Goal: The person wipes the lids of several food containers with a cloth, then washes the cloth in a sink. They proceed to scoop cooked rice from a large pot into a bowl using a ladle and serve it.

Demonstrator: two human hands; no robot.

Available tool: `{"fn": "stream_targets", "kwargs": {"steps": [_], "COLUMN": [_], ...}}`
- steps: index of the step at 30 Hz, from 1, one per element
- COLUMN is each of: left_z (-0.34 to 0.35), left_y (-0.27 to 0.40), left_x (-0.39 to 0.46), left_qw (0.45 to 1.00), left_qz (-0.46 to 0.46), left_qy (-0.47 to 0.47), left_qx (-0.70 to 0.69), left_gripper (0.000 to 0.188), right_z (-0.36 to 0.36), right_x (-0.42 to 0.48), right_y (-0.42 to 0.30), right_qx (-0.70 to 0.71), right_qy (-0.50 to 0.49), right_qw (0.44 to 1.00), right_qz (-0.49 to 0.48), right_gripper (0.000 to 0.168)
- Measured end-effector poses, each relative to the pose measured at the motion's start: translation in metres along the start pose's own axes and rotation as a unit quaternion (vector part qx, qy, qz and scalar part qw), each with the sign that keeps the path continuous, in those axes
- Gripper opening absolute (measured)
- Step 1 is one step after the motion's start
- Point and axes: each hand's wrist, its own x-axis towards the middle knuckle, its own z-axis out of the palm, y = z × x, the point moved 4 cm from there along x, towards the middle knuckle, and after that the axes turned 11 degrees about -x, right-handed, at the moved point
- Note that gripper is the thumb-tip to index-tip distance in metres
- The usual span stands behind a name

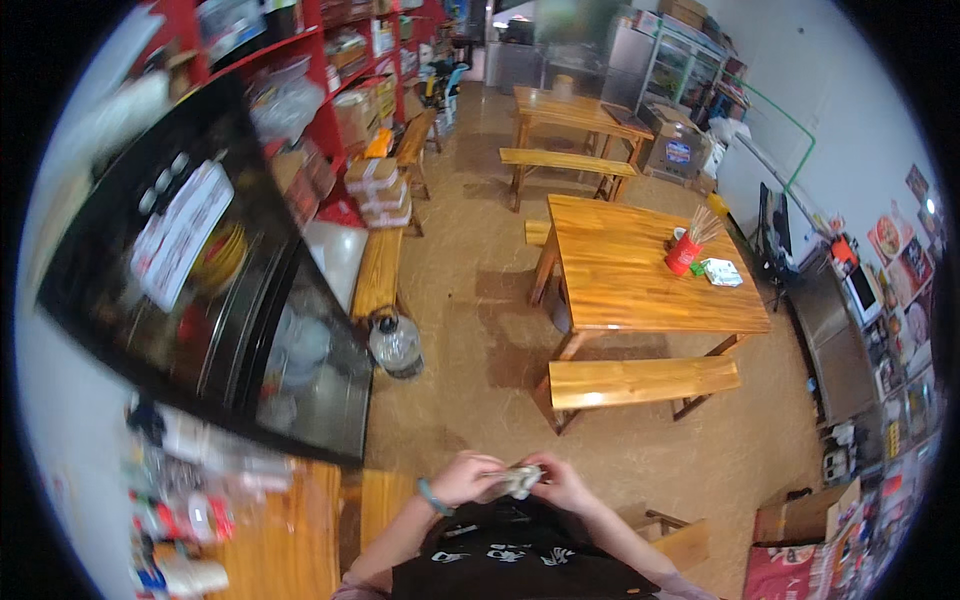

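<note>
In front of my dark apron (517,566), at waist height, both hands meet around a small crumpled whitish-grey item (520,482); blur hides what exactly it is. My left hand (471,478), with a pale green bangle on its wrist, grips the item's left side. On the opposite side my right hand (561,484) pinches it between thumb and fingers. Tan floor shows just beyond the hands. Part of the item is covered by my fingers.
A wooden bench (645,382) and wooden table (637,262) with a red chopstick holder (683,253) stand ahead. On the left are a black glass-door cabinet (300,367), a large clear bottle (397,346) and a cluttered wooden table (300,525). Cardboard boxes (802,514) sit at right.
</note>
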Motion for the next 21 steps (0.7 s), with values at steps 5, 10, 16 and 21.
{"fn": "stream_targets", "kwargs": {"steps": [5, 10, 16, 21], "left_z": [-0.077, -0.188, -0.376, -0.517], "left_y": [-0.074, -0.156, -0.218, -0.300], "left_x": [0.161, 0.293, 0.395, 0.479], "left_qw": [0.990, 0.960, 0.936, 0.888], "left_qz": [-0.043, -0.174, -0.188, -0.210], "left_qy": [-0.053, 0.076, 0.296, 0.409], "left_qx": [-0.121, -0.207, -0.025, -0.004], "left_gripper": [0.019, 0.019, 0.019, 0.012], "right_z": [-0.114, -0.191, -0.237, -0.271], "right_x": [0.139, 0.328, 0.588, 0.787], "right_y": [0.034, 0.018, -0.096, -0.070], "right_qx": [0.075, 0.054, -0.298, -0.312], "right_qy": [0.107, 0.049, -0.060, -0.083], "right_qw": [0.991, 0.996, 0.944, 0.929], "right_qz": [-0.019, 0.049, -0.132, -0.178], "right_gripper": [0.035, 0.033, 0.057, 0.041]}}
